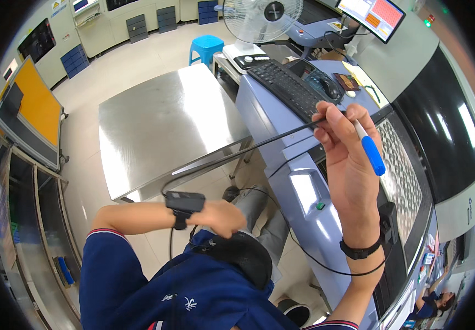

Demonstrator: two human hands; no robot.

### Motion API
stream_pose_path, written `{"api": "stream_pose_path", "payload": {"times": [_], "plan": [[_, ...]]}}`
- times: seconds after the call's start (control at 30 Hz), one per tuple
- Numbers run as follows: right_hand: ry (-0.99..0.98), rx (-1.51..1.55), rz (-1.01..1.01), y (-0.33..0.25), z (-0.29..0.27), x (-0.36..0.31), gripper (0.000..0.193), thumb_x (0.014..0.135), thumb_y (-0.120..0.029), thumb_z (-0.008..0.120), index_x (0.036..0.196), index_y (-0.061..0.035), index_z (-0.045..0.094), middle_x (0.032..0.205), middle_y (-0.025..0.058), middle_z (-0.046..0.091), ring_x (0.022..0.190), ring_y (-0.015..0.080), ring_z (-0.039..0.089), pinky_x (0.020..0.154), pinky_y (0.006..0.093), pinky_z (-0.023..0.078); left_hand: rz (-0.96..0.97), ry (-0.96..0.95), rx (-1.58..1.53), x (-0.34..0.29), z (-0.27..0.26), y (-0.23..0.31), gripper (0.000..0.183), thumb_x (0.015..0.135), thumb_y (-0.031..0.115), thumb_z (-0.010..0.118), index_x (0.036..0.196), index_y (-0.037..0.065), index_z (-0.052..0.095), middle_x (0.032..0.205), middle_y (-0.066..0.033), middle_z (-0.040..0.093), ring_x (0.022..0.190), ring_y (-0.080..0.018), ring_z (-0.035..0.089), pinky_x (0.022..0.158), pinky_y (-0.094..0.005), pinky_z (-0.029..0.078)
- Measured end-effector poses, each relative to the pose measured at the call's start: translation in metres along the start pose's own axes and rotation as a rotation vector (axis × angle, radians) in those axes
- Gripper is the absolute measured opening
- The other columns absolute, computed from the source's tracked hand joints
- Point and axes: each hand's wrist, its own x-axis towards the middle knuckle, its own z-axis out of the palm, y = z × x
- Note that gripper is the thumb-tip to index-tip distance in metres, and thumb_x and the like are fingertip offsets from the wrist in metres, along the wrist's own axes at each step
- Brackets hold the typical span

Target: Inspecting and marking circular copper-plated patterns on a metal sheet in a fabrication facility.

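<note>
My right hand (353, 154) is raised over the front of the blue-grey machine, fingers pinched. Between them runs a thin black cable (270, 138), and a white marker pen with a blue cap (373, 156) sticks out of the same grip. From those fingers the cable stretches left toward the black box (184, 202) strapped on my left wrist. My left hand (223, 218) hangs low before my body, just above a rounded black thing (243, 258) at my waist. Its fingers are smeared and partly hidden, so a hold cannot be made out. A black band (362, 250) circles my right wrist.
A keyboard (284, 88) and mouse (331, 87) lie on the machine's ledge, below a monitor (372, 16). A steel table (160, 126) stands ahead left, a white fan (262, 22) and blue stool (205, 48) beyond. Shelving (34, 220) lines the left; another person (432, 305) is lower right.
</note>
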Motion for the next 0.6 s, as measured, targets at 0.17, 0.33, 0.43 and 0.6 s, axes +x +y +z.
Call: {"api": "stream_pose_path", "payload": {"times": [0.17,0.33,0.43,0.6], "plan": [[0.066,-0.021,0.169,0.008,0.013,-0.027,0.022,0.089,-0.007,0.073,0.092,-0.0095,0.051,0.100,0.0186,0.071,0.089,0.0215,0.068,0.078,0.0301,0.053,-0.582,0.198,0.285,-0.082,-0.035,-0.060,0.013,0.072,0.011,0.064,0.080,0.004,0.070,0.078,-0.0184,0.070,0.075,-0.0342,0.071,0.061,-0.0466,0.054],[-0.520,0.014,0.676,0.007,0.004,-0.080,0.021,0.088,0.004,0.069,0.099,-0.0048,0.054,0.106,0.0225,0.070,0.099,0.0259,0.069,0.084,0.0357,0.056,-0.817,1.012,0.686,-0.107,-0.121,-0.121,0.009,0.082,0.014,0.062,0.080,0.005,0.061,0.065,-0.0134,0.065,0.060,-0.0317,0.067,0.051,-0.0436,0.051],[-0.565,-0.422,0.778,-0.023,0.017,-0.101,0.019,0.082,0.007,0.072,0.090,0.0003,0.056,0.092,0.0261,0.072,0.088,0.0246,0.073,0.076,0.0350,0.060,-0.747,1.393,0.728,-0.119,-0.182,-0.099,0.015,0.088,0.018,0.061,0.084,0.004,0.057,0.064,-0.0142,0.064,0.059,-0.0332,0.066,0.051,-0.0435,0.050],[-0.298,-0.834,0.111,-0.014,-0.022,-0.085,0.020,0.085,-0.005,0.074,0.097,0.0007,0.059,0.092,0.0169,0.074,0.088,0.0195,0.072,0.078,0.0322,0.056,-0.194,1.829,0.349,-0.078,-0.264,-0.033,0.019,0.088,0.020,0.067,0.087,0.001,0.063,0.059,-0.0098,0.063,0.049,-0.0217,0.060,0.048,-0.0337,0.047]]}}
